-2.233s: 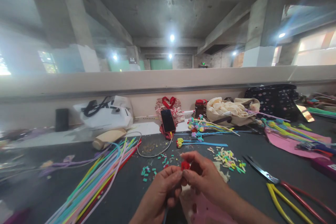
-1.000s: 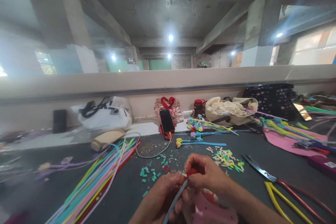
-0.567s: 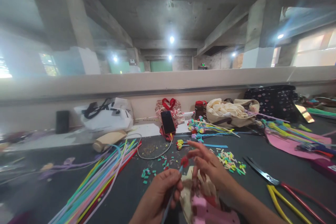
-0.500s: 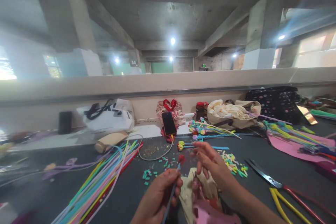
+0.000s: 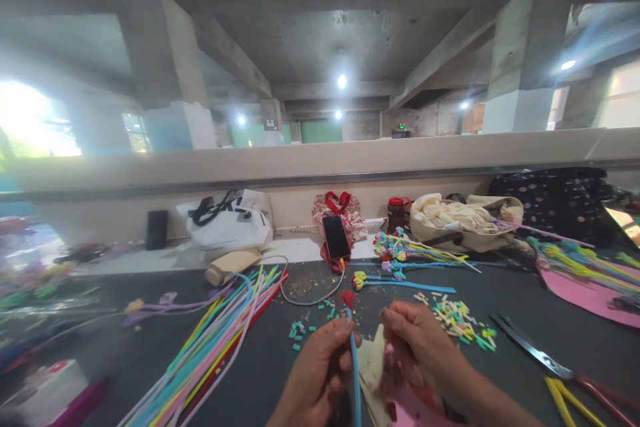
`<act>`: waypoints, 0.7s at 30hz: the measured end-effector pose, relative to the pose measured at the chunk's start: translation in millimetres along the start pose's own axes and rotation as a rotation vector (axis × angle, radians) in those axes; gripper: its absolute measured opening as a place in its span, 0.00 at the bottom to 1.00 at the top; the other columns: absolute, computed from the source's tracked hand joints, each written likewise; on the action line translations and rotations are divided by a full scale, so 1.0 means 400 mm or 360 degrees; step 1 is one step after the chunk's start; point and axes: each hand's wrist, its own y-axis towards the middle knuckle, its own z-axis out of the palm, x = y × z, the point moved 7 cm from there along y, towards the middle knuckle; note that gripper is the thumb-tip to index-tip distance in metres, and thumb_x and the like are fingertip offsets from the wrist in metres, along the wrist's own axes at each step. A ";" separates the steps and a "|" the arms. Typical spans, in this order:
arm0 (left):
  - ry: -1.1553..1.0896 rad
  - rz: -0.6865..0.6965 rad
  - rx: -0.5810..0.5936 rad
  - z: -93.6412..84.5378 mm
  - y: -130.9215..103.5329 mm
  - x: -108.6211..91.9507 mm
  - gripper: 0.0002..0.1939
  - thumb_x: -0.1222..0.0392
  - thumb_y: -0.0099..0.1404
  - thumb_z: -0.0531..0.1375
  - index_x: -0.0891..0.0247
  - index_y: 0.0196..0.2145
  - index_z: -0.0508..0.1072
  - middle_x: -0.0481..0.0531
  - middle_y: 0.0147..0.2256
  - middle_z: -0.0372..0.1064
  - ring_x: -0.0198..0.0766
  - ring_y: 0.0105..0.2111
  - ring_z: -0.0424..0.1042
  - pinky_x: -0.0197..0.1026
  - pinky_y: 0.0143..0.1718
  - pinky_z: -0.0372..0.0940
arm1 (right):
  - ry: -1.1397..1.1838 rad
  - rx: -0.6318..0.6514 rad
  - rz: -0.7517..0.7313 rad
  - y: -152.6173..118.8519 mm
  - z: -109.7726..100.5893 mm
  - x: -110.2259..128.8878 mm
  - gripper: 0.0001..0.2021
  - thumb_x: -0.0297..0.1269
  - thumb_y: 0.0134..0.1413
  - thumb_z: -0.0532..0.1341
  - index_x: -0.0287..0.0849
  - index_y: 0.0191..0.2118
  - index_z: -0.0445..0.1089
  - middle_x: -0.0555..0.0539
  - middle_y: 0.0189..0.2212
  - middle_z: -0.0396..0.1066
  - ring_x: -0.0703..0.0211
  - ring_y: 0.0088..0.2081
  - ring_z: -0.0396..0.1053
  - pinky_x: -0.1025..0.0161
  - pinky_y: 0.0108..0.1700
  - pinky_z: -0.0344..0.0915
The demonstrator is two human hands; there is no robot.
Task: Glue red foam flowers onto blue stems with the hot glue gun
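Near the bottom centre, my left hand [image 5: 320,370] is closed around a blue stem [image 5: 356,380], which stands upright with a small red tip [image 5: 347,298] above the fingers. My right hand [image 5: 415,330] is to its right, thumb and fingers pinched together over a cream cloth [image 5: 371,363]; what they hold, if anything, is too small to make out. Under the right hand lies a pink item [image 5: 417,407], partly hidden. Beyond the hands, blue stems [image 5: 415,285] with yellow and red heads [image 5: 359,280] lie on the dark table.
A bundle of coloured stems [image 5: 215,347] lies left. Short cut pieces [image 5: 463,320] are scattered right, near large scissors [image 5: 545,357] with red and yellow handles. A phone [image 5: 336,237], a white bag [image 5: 230,220] and a cream bag [image 5: 460,217] stand at the back.
My right hand's spread fingers have come together in a pinch. The blue stem in my left hand is more upright. The whole view has shifted, so things appear farther right.
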 end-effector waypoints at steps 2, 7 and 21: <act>0.0074 0.0012 -0.0065 -0.005 0.001 0.003 0.09 0.59 0.49 0.63 0.68 0.22 0.67 0.44 0.14 0.60 0.20 0.10 0.53 0.23 0.11 0.45 | 0.0018 0.0029 0.0006 -0.003 0.006 0.004 0.19 0.48 0.51 0.54 0.39 0.18 0.60 0.58 0.08 0.53 0.72 0.09 0.50 0.73 0.12 0.43; 0.0154 -0.0037 0.0036 0.014 -0.002 0.010 0.10 0.59 0.48 0.63 0.67 0.21 0.66 0.42 0.14 0.59 0.20 0.10 0.52 0.24 0.10 0.43 | 0.0033 0.0183 -0.0064 -0.006 0.019 0.019 0.11 0.43 0.49 0.57 0.39 0.28 0.68 0.54 0.18 0.66 0.70 0.13 0.60 0.73 0.14 0.52; 0.0376 0.0189 -0.0085 0.001 0.013 0.014 0.18 0.51 0.40 0.66 0.64 0.22 0.63 0.37 0.12 0.49 0.21 0.12 0.44 0.28 0.13 0.38 | -0.0079 0.0488 0.0090 -0.046 0.085 0.003 0.12 0.40 0.49 0.56 0.39 0.21 0.61 0.56 0.11 0.61 0.69 0.13 0.61 0.73 0.16 0.53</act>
